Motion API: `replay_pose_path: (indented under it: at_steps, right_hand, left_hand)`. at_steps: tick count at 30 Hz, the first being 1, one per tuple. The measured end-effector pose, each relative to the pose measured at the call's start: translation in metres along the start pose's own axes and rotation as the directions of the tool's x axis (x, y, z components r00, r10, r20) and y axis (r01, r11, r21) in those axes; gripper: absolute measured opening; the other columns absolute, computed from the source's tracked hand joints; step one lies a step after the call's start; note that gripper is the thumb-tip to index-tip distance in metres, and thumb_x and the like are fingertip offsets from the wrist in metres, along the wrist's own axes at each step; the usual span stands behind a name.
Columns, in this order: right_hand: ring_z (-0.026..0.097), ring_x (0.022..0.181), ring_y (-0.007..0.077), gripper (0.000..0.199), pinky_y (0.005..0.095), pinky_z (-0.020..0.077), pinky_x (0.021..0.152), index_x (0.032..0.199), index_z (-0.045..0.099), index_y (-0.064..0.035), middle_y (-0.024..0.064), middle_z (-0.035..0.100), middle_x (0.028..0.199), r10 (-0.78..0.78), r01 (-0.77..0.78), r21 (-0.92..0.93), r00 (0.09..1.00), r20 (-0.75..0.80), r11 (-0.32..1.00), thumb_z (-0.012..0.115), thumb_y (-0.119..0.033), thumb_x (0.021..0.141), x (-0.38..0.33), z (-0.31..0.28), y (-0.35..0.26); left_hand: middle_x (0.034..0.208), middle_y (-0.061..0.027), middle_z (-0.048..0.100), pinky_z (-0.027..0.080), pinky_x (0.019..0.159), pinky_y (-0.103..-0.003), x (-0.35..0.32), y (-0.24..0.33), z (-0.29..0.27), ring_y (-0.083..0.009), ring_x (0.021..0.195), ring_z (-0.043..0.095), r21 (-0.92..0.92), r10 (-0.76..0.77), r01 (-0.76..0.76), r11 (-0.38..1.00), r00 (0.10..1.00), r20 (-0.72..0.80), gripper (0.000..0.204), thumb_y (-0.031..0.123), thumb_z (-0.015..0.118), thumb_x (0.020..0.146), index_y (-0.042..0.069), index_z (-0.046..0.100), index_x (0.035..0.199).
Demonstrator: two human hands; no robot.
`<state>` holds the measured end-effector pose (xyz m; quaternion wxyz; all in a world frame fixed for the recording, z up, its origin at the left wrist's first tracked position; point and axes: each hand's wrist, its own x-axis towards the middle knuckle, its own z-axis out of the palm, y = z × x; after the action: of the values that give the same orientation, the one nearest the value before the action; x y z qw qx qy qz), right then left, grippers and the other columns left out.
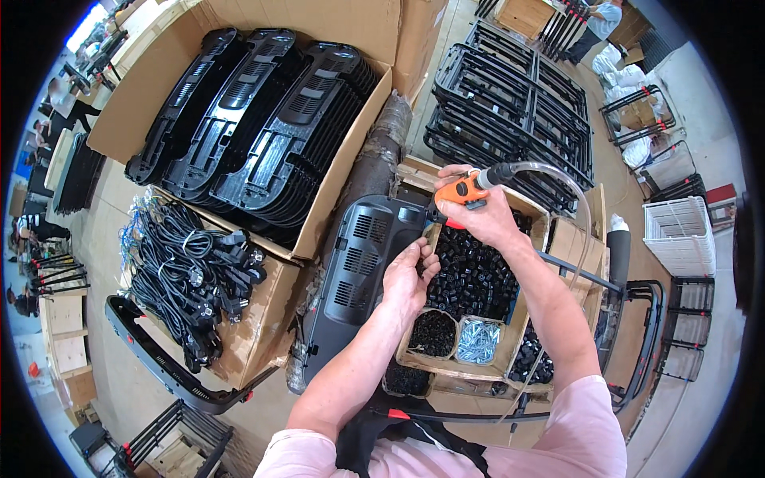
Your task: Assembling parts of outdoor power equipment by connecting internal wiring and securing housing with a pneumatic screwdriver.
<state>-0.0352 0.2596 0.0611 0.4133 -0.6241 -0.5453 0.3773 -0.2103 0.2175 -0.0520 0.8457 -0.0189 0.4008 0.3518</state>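
My right hand (pixel 496 221) is wrapped round an orange and black power screwdriver (pixel 460 191), with a clear hose (pixel 570 187) running from its back end. Its nose points left, over the upper right edge of a black plastic cover (pixel 339 295) with vent slots. That cover lies lengthwise in front of me on a padded support. My left hand (pixel 408 275) is closed at the cover's right edge, just below the tool's nose; whatever its fingertips pinch is hidden. Directly right of it, a wooden bin holds many small black plastic parts (pixel 474 275).
Tubs of dark screws (pixel 433 333) and silver screws (pixel 478 341) sit in the bin's near end. Left, bundled black power cables (pixel 187 271) lie on a carton, below a large box of stacked black covers (pixel 263 135). Black metal frames (pixel 510 119) stand beyond; other people work farther off.
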Motion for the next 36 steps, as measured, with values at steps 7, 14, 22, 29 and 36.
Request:
replay_pose_path:
  at_steps: [7, 14, 22, 29, 36]
  right_hand:
    - [0.070, 0.102, 0.0185, 0.050, 0.0343, 0.0538, 0.099, 0.127, 0.067, -0.0061, 0.0087, 0.075, 0.110, -0.037, 0.049, -0.211, 0.997, 0.061, 0.976, 0.081, -0.025, 0.083, 0.018, -0.014, 0.004]
    - [0.071, 0.083, 0.0336, 0.044, 0.0437, 0.0563, 0.079, 0.116, 0.068, -0.0090, 0.0155, 0.072, 0.087, 0.027, 0.006, -0.290, 0.993, 0.112, 0.957, 0.076, -0.026, 0.077, 0.027, -0.015, -0.018]
    - [0.074, 0.093, 0.0391, 0.032, 0.0503, 0.0569, 0.082, 0.105, 0.073, -0.0104, 0.0175, 0.075, 0.092, -0.003, 0.032, -0.221, 0.992, 0.130, 0.975, 0.072, -0.013, 0.073, 0.026, -0.018, -0.001]
    - [0.075, 0.099, 0.0371, 0.024, 0.0472, 0.0590, 0.087, 0.098, 0.078, -0.0072, 0.0183, 0.077, 0.097, -0.066, 0.074, -0.160, 0.996, 0.056, 0.984, 0.070, -0.007, 0.075, 0.020, -0.023, -0.003]
    - [0.075, 0.099, 0.0346, 0.025, 0.0452, 0.0594, 0.086, 0.101, 0.078, -0.0076, 0.0160, 0.077, 0.098, -0.063, 0.073, -0.140, 0.995, 0.074, 0.987, 0.071, -0.009, 0.077, 0.024, -0.023, 0.011]
  left_hand:
    - [0.094, -0.0060, 0.067, 0.060, 0.066, -0.028, 0.039, 0.004, 0.011, -0.0161, 0.077, 0.065, -0.005, 0.102, -0.103, 0.995, 0.993, -0.056, 0.015, 0.014, 0.052, 0.110, 0.002, 0.060, 0.112]
    - [0.080, -0.0013, 0.053, 0.041, 0.060, -0.026, 0.045, 0.022, 0.017, -0.0128, 0.069, 0.049, -0.012, 0.000, 0.000, 1.000, 1.000, -0.019, 0.019, 0.014, 0.049, 0.109, 0.002, 0.058, 0.097]
    - [0.077, -0.0021, 0.051, 0.039, 0.057, -0.029, 0.044, 0.038, 0.014, -0.0137, 0.067, 0.048, -0.060, -0.087, 0.087, 0.994, 0.996, 0.014, 0.013, 0.004, 0.047, 0.101, -0.001, 0.056, 0.094]
    - [0.084, -0.0038, 0.056, 0.037, 0.057, -0.029, 0.032, 0.044, 0.031, -0.0143, 0.068, 0.047, -0.040, -0.087, 0.088, 0.995, 0.996, 0.031, 0.014, 0.004, 0.042, 0.100, 0.000, 0.055, 0.098]
    - [0.083, -0.0039, 0.055, 0.036, 0.056, -0.028, 0.036, 0.044, 0.033, -0.0142, 0.066, 0.047, 0.032, -0.069, 0.070, 0.997, 0.998, -0.011, 0.013, 0.004, 0.042, 0.099, 0.001, 0.055, 0.096]
